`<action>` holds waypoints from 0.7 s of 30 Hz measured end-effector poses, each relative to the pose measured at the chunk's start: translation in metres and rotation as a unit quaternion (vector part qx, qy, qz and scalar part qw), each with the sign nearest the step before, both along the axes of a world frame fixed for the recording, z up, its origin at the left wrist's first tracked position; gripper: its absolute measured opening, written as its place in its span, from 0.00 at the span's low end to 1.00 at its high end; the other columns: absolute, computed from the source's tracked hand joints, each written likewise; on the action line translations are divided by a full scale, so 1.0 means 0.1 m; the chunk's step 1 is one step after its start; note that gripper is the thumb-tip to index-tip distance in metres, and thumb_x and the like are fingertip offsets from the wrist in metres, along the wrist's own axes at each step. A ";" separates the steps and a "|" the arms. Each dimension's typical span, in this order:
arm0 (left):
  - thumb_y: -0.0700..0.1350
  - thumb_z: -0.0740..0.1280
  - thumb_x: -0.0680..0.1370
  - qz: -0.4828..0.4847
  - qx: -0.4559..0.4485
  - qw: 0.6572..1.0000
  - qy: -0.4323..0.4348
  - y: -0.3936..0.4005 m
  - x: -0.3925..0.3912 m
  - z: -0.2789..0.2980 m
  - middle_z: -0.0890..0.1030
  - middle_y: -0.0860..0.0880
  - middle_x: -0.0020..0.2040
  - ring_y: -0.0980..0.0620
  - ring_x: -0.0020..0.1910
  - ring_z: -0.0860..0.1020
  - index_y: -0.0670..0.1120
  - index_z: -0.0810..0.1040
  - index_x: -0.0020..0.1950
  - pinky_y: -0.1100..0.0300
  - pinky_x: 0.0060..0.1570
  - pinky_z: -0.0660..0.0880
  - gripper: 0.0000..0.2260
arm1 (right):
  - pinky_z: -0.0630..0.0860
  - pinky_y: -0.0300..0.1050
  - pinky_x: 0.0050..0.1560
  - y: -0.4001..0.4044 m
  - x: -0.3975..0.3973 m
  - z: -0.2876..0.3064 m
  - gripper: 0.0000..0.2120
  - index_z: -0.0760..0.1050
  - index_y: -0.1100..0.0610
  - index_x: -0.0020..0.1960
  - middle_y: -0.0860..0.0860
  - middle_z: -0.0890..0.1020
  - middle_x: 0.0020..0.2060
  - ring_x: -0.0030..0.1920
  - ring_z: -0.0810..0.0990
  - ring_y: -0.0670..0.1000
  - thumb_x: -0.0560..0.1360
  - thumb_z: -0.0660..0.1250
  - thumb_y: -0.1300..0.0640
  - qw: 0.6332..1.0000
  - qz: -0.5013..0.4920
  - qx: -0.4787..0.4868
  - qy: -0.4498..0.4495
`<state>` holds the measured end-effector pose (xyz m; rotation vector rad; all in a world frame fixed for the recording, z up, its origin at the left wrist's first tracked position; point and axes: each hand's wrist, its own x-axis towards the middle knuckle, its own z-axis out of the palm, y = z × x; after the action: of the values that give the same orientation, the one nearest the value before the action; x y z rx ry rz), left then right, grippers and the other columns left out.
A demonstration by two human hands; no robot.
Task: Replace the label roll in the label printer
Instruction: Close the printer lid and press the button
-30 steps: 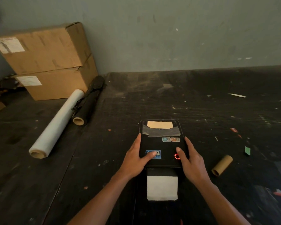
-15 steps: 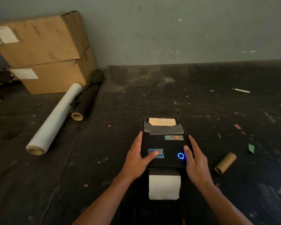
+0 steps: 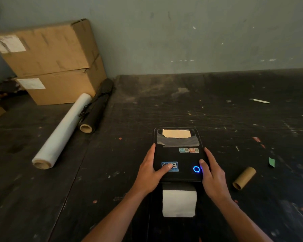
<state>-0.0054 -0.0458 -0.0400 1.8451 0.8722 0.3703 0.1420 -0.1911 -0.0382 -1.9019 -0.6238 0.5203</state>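
Note:
A black label printer [image 3: 178,156] sits on the dark table, its lid down. A ring light [image 3: 196,169] on the lid glows blue. White label paper [image 3: 179,203] sticks out of the front slot toward me. My left hand [image 3: 150,173] grips the printer's left side, thumb on a blue sticker. My right hand [image 3: 212,177] holds the right side, thumb resting beside the ring light. Through the lid's window the roll [image 3: 176,133] shows as a tan patch. An empty cardboard core [image 3: 244,178] lies on the table to the right.
Two stacked cardboard boxes [image 3: 51,62] stand at the back left against the wall. A white film roll [image 3: 59,135] and a black roll [image 3: 96,109] lie beside them. A white stick [image 3: 261,101] and a green scrap [image 3: 271,162] lie at the right.
The ring light went from red to blue. My right thumb slid off the light and now rests just right of it. Both hands stay on the printer.

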 end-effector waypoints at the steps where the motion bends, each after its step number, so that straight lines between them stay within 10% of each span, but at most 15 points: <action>1: 0.59 0.70 0.72 0.000 0.000 1.000 0.001 0.00 0.00 0.00 0.57 0.53 0.79 0.51 0.76 0.58 0.62 0.46 0.77 0.45 0.73 0.61 0.41 | 0.71 0.64 0.63 0.00 0.00 0.00 0.25 0.54 0.43 0.75 0.54 0.68 0.72 0.60 0.73 0.56 0.80 0.57 0.51 1.000 0.000 0.000 0.001; 21: 0.59 0.70 0.72 0.006 0.000 1.000 0.006 0.00 0.01 0.00 0.56 0.53 0.79 0.50 0.76 0.57 0.63 0.46 0.76 0.42 0.73 0.61 0.41 | 0.73 0.63 0.62 -0.01 0.00 0.01 0.26 0.53 0.44 0.75 0.54 0.67 0.72 0.64 0.74 0.57 0.80 0.57 0.52 1.000 0.005 -0.005 0.003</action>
<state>-0.0048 -0.0459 -0.0400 1.8452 0.8932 0.3675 0.1417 -0.1923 -0.0369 -1.9072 -0.6282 0.5357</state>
